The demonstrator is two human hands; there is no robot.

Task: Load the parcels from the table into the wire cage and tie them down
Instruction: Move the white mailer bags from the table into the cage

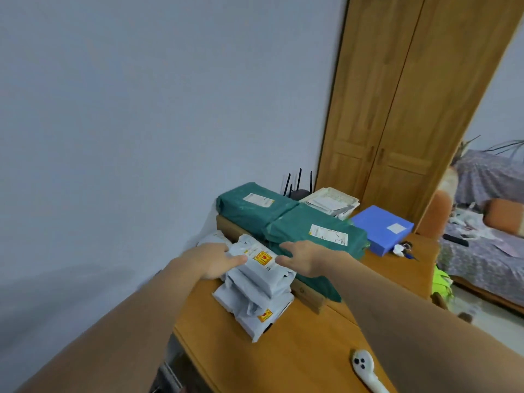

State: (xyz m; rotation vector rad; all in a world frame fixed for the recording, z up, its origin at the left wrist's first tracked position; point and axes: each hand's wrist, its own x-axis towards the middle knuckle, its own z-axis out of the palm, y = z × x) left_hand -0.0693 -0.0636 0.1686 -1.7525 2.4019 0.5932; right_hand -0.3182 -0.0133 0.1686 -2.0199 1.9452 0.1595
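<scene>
Two bare hands reach over a wooden table (283,361) toward a stack of grey parcels (256,290). The left hand (214,260) grips the top grey parcel (259,268) at its left edge, thumb lying across the wrapper beside a yellow sticker. The right hand (302,258) hovers just right of that parcel, fingers relaxed and spread, holding nothing. Beyond the right hand lie two green parcels (286,222) on a flat brown box; farther right sits a blue box (382,228). Near the right forearm rests a white handheld device (365,368). No wire cage shows in view.
</scene>
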